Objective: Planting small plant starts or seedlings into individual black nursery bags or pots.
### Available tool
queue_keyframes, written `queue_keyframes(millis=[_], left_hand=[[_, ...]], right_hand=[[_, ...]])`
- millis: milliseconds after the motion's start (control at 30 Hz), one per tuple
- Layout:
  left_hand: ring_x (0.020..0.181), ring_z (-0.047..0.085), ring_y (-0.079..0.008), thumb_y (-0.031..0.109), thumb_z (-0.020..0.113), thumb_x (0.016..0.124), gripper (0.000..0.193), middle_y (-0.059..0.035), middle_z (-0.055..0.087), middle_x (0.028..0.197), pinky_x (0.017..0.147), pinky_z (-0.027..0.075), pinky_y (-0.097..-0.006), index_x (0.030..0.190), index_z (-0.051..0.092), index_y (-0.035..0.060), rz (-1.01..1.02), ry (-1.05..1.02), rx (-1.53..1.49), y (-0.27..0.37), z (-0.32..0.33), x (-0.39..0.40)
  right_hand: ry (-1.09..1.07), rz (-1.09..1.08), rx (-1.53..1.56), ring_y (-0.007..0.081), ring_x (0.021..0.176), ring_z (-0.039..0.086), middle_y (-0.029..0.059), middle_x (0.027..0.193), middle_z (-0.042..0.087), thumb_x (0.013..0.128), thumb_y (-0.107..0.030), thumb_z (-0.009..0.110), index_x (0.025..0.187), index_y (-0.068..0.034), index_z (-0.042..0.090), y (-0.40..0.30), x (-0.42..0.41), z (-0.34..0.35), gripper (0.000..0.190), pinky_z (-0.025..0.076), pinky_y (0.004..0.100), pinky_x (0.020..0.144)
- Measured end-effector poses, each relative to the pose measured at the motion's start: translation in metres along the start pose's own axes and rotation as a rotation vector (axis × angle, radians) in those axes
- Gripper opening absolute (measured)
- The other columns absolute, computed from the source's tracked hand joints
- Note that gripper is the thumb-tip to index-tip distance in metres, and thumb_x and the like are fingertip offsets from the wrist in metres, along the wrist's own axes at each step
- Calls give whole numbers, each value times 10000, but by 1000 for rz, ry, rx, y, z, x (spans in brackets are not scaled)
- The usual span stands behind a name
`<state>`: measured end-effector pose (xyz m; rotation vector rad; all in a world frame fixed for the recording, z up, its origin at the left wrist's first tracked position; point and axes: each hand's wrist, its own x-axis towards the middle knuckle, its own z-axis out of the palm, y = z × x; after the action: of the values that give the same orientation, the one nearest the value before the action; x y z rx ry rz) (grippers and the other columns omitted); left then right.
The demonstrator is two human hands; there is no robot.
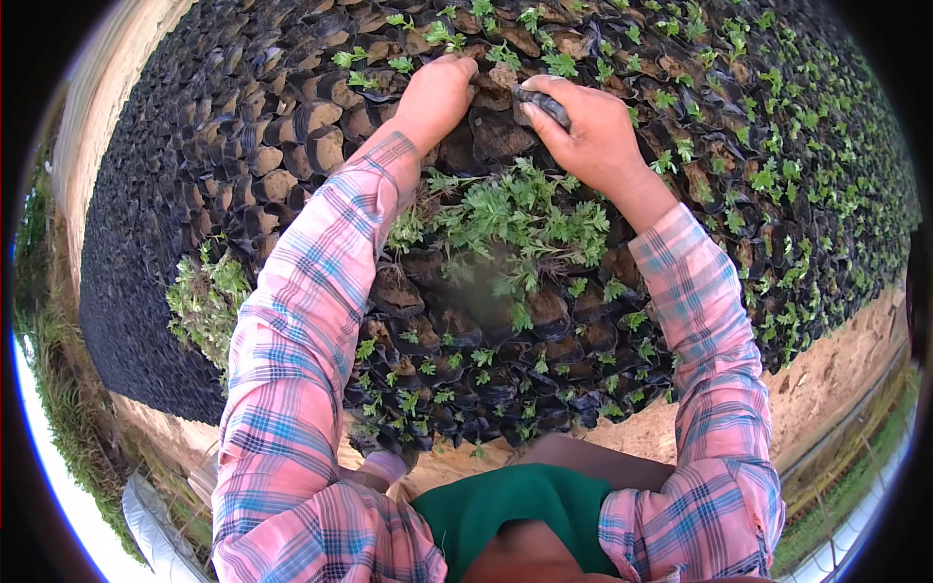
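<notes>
My left hand [441,95] reaches over the black plastic nursery bags, fingers bent down at the soil beside a small green seedling [439,33]. Its fingertips are partly hidden, so I cannot tell whether something is pinched there. My right hand [601,135] grips a short dark rod-like tool [543,106] between thumb and fingers. The tool's tip points toward a clod of soil [503,75] between my hands. Just below them, a heap of loose leafy seedlings [517,211] with bare roots lies across the bag tops.
Soil-filled bags without plants [277,186] spread to the left; planted bags [787,146] cover the right. A second seedling pile [210,302] lies by my left forearm. Bare sandy ground [838,379] borders the bed, with grass [69,423] beyond.
</notes>
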<state>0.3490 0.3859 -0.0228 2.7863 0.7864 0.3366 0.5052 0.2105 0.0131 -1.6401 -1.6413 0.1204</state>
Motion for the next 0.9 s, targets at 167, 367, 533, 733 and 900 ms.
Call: queue_keyframes(millis=[167,367,533,733,900], left_hand=[[903,646,-358,208,713,851,166,-169,648,951,787,527,-445,935,694,67,-104,48,-169,17,-39,-28],[833,628,-296,150,769,814,145,-99,623,886,785,517,-368,898,686,66,255,-199,-151,21,-42,-90],[828,647,-162,122,735,870,126,-65,692,890,776,509,-290,925,675,26,-312,-144,-483,9,-49,-101],[718,624,-101,196,770,857,185,-49,719,800,712,509,-279,965,748,47,-602,93,-559,-41,-67,-104],[715,591,-71,191,778,851,170,-14,704,792,677,494,-260,947,749,53,-610,164,-631,-50,-73,-93]], right_hand=[[-168,-104,-177,312,782,679,112,837,697,906,-272,664,1117,-100,649,7,-18,19,272,549,413,714],[42,158,90,293,848,715,139,996,723,907,-274,700,1148,-83,676,2,-13,8,309,573,361,741],[88,220,304,256,845,721,126,970,727,904,-256,719,1131,-82,688,-21,-2,7,287,569,327,760],[-63,174,272,293,823,708,127,916,722,908,-288,685,1104,-103,674,-41,24,29,270,565,369,737],[-301,74,-143,349,799,674,124,905,706,912,-253,668,1104,-101,647,-41,20,58,245,544,429,692]])
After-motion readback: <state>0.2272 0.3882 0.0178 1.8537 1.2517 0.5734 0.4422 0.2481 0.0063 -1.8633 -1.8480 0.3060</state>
